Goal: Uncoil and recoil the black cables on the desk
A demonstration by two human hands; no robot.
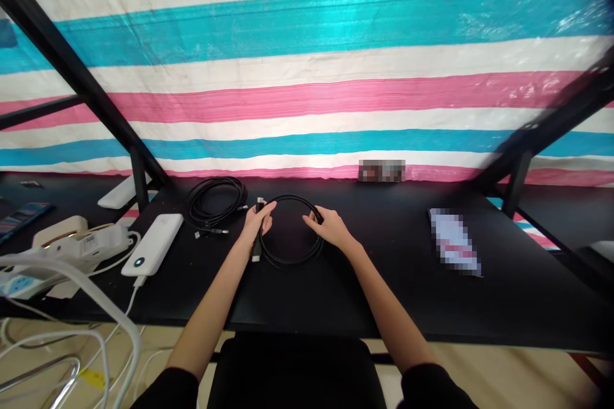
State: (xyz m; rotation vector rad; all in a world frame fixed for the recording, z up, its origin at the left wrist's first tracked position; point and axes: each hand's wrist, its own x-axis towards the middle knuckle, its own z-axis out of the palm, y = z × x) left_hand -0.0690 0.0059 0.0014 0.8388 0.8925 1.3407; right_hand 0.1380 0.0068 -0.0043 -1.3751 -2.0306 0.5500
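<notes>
A black cable (pixel 288 260) lies coiled in a ring on the black table (pixel 384 294), straight in front of me. My left hand (pixel 258 220) is closed round the ring's left side, where the cable's plug ends stick out above and below the fingers. On the right side of the ring, my right hand (pixel 329 227) pinches the cable with curled fingers. A second black cable (pixel 215 201) sits coiled just to the left, apart from both hands.
A white power bank (pixel 153 243) with a white lead lies left of the cables. Farther left are a white power strip (pixel 71 249) and loose white cords. A flat packet (pixel 455 241) lies to the right. Black frame posts (pixel 139 182) stand at the table's back corners. A striped tarp hangs behind.
</notes>
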